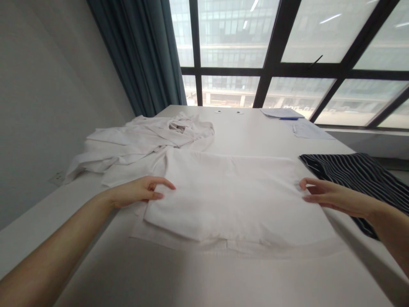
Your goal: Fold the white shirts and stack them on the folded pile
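Note:
A white folded garment [230,196], perhaps a shirt, lies in front of me on the white table [198,281]. Its near edge shows two uneven layers. My left hand [140,192] rests at the garment's left side, index finger stretched over the cloth and thumb apart below it. At the right side, my right hand [335,196] touches the cloth with bent index finger and thumb, a gap between their tips. Small creases run by those right fingertips. The other fingers of both hands are mostly hidden.
A crumpled pile of white clothing [143,140] lies at the back left. Black striped fabric [364,175] is at the right edge. Papers [281,112] and a blue pen [289,119] sit at the far right. Beyond are a blue curtain [143,55] and windows.

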{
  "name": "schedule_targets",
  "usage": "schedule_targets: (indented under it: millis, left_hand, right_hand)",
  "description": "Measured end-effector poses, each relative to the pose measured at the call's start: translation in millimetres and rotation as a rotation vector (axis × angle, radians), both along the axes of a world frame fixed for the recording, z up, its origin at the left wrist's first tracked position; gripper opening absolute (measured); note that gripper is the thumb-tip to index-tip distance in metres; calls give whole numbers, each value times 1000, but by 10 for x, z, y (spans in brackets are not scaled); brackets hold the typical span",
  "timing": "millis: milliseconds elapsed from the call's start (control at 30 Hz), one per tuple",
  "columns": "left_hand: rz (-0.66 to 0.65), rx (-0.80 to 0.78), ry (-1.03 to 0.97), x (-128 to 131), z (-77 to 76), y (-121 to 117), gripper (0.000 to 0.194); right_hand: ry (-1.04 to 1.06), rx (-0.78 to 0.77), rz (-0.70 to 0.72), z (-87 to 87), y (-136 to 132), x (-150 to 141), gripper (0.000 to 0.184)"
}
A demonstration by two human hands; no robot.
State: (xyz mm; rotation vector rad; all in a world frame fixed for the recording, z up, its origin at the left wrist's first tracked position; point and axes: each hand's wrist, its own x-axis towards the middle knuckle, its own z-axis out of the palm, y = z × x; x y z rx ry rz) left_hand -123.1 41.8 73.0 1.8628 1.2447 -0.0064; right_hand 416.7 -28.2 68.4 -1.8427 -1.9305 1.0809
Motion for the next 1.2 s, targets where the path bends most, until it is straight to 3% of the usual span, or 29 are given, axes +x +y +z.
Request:
schedule_targets:
  millis: [200, 533, 700, 800, 867, 933, 967, 1067, 1133, 1200]
  left_hand:
    - [-41, 53, 75, -48, -72, 20, 52]
    - [135, -115, 67, 16, -28, -22, 54]
    - [110, -113, 137, -26, -85, -15, 41]
    - [81, 148, 309, 40, -49, -84, 26]
    - [113, 400, 445, 165, -11, -172, 20]
    - [107, 565, 451, 352, -1, -292, 24]
    - [46, 620, 364, 459, -14, -363, 25]
    - [-350, 736, 55, 763, -122, -606, 27]
    - [-491, 840, 21, 906, -221, -757, 32]
    - [-547, 944, 74, 983, -309, -865, 33]
  right_hand:
    - [114, -107, 148, -19, 12, -14, 28]
    - [66, -170, 180, -32, 4, 46, 36]
    - [44, -198, 155, -111, -10, -5, 28]
    - [-111, -184, 90, -146, -53, -41, 21]
    - [-318, -56, 44, -128, -99, -114, 19]
    - [-474, 132, 43, -73, -161, -272, 20]
    - [-487, 213, 74, -40, -200, -385, 20]
    - [-284, 274, 327, 33, -343, -800, 18]
    - [-197, 275, 478, 20, -440, -1062, 16]
    - [-204, 292, 569, -40, -514, -1248, 23]
